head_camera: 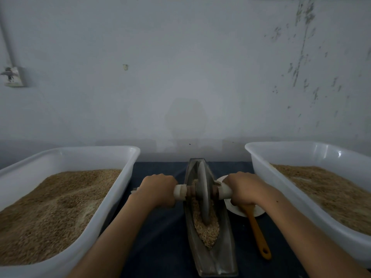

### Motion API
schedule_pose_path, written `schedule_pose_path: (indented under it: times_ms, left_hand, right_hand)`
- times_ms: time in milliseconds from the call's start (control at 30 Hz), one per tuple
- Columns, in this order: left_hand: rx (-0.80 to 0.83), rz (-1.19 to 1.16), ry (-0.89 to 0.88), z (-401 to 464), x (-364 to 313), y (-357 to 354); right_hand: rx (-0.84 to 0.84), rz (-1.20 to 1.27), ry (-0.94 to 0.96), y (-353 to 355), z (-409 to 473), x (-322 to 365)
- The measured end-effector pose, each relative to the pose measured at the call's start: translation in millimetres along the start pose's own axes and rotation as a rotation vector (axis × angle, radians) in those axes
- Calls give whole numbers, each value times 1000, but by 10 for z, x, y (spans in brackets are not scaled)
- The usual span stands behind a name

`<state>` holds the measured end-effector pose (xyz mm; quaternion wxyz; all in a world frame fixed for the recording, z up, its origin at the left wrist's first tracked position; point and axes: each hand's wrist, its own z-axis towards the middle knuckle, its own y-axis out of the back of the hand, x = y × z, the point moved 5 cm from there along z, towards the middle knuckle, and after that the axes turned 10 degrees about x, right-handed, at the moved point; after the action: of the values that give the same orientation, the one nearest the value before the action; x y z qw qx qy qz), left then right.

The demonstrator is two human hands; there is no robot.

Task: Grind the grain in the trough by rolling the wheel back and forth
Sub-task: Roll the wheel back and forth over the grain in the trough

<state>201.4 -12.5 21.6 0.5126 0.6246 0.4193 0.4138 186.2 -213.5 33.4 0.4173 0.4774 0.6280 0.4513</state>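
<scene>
While the wheel (pixel 202 189) stands upright in the trough (pixel 220 255), grain (pixel 206 229) is heaped beneath it. Its axle handles are gripped by the curled fingers of the left hand (pixel 158 189) and right hand (pixel 244 187).

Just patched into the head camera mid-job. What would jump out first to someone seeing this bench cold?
Dead centre, a grey metal grinding wheel stands upright in a long boat-shaped metal trough holding crushed tan grain, with the left hand and right hand gripping its pale axle handles. Two big white plastic tubs of brown grain flank it, one left, one right. An orange-handled scoop lies right of the trough.
</scene>
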Motion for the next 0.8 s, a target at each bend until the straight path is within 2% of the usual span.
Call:
schedule_pose_path:
  times_ms: [133, 200, 333, 400, 567, 700, 800]
  left_hand:
    - [24, -21, 0, 1, 0, -3]
    - [-43, -28, 9, 2, 3, 8]
    - [-275, -10, 43, -16, 18, 43]
    - [-297, -24, 52, -6, 34, 18]
    - [-162, -61, 16, 3, 41, -7]
    - [33, -70, -12, -15, 18, 3]
    - [119, -90, -19, -29, -10, -2]
  right_hand:
    - [8, 0, 7, -4, 8, 0]
    - [-54, 5, 7, -1, 25, 2]
    - [-267, 1, -9, 23, 38, 17]
    - [-319, -17, -10, 31, 42, 38]
    - [-273, -53, 6, 52, 41, 46]
    - [-40, -30, 28, 16, 28, 11]
    - [64, 7, 31, -2, 5, -21]
